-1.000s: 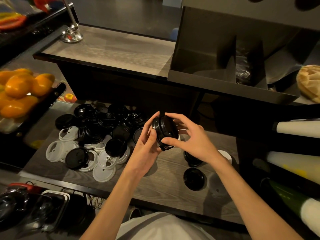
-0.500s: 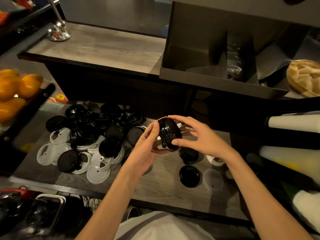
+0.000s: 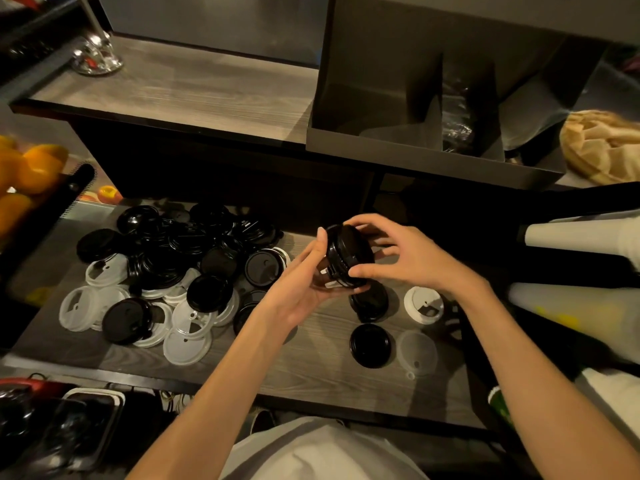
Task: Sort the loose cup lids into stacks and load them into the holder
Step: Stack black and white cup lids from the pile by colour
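Two hands on one black lid stack point(image 3: 349, 256), held above shelf point(image 3: 311, 368) centre: left hand point(image 3: 298, 289) cupping from 8 o'clock, right hand point(image 3: 408, 258) pinching rim from 3 o'clock. Loose lid pile point(image 3: 166, 271) at 9 o'clock; holder point(image 3: 433, 147) at 1 o'clock.

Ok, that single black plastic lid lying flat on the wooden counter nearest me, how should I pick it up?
Pinch the black plastic lid by its round rim, coming straight down from above. It lies flat on the wooden counter, clear of the translucent lid beside it, so fingertips at opposite edges would probably get the surest grip.
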{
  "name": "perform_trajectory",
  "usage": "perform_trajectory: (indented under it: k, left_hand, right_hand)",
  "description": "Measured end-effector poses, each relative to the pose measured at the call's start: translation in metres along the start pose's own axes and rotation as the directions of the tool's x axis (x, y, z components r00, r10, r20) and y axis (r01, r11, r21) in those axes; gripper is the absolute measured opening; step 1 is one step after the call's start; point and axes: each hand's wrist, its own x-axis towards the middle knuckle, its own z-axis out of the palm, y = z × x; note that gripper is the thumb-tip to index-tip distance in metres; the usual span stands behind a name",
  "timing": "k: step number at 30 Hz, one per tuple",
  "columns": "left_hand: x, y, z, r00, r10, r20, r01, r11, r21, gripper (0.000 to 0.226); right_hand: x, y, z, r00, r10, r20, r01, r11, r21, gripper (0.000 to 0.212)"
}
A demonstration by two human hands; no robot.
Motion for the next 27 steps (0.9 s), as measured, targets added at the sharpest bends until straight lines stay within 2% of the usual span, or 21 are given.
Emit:
perform_trajectory:
  k: [6,9,12,14,15,17,20,27]
  left_hand:
    - [0.036,-0.015,0.002,0.994,-0.098,0.039,0.097,0.995,0.012,0.07]
    - [0.049,-0.033,-0.003,0.988,-0.152,0.037,0.15,0.987,0.052,0.064]
    - [0.061,-0.066,-0.022,0.975,-0.171,-0.143,0.182,0.981,0.064,0.058]
    - [0.066,-0.093,-0.042,0.936,-0.172,-0.308,0.18,0.984,-0.001,0.025]
    - [0.066,-0.104,-0.05,0.92,-0.183,-0.346,0.195,0.981,0.0,0.013]
    - [0.063,-0.12,-0.062,0.915,-0.203,-0.347,0.214,0.977,-0.006,0.024]
    - [0.063,-0.137,-0.069,0.935,-0.161,-0.317,0.169,0.986,-0.001,0.041]
    - [0.068,-0.146,-0.069,0.952,-0.126,-0.28,0.123,0.992,-0.029,0.048]
  right_hand:
    - [-0.004,0.031,-0.004,0.991,0.119,-0.054,-0.111,0.985,0.135,0.069]
    - [-0.005,0.058,0.007,0.984,0.165,-0.069,-0.15,0.972,0.181,0.07]
    - [-0.006,0.096,0.023,0.96,0.272,-0.073,-0.264,0.959,0.101,0.08]
    - [-0.005,0.122,0.035,0.941,0.331,-0.068,-0.333,0.942,-0.031,0.085]
    - [-0.005,0.133,0.04,0.932,0.357,-0.057,-0.36,0.931,-0.061,0.085]
    - [-0.002,0.147,0.048,0.922,0.386,-0.021,-0.386,0.919,-0.076,0.085]
    - [0.005,0.159,0.052,0.931,0.364,0.038,-0.355,0.923,-0.149,0.086]
    - [0.022,0.169,0.052,0.922,0.343,0.182,-0.279,0.911,-0.303,0.092]
